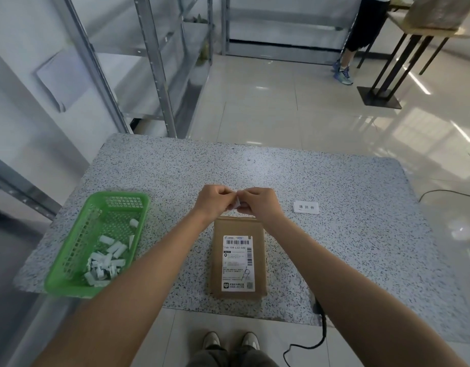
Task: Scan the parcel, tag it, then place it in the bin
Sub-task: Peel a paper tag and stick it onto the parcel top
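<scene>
A brown cardboard parcel (238, 258) lies flat on the speckled table (334, 207), its white shipping label with barcode facing up. Just beyond its far edge, my left hand (215, 201) and my right hand (259, 201) meet above the table. Both pinch a small white tag (237, 202) between their fingertips. A green plastic basket (98, 242) stands at the table's left front, holding several small white paper scraps.
A small stack of white tags (306, 207) with printed characters lies to the right of my hands. A black cable (317, 332) hangs off the front edge. Metal shelving (149, 75) stands behind the table at the left. A person (358, 35) stands at the far right by a black-legged table.
</scene>
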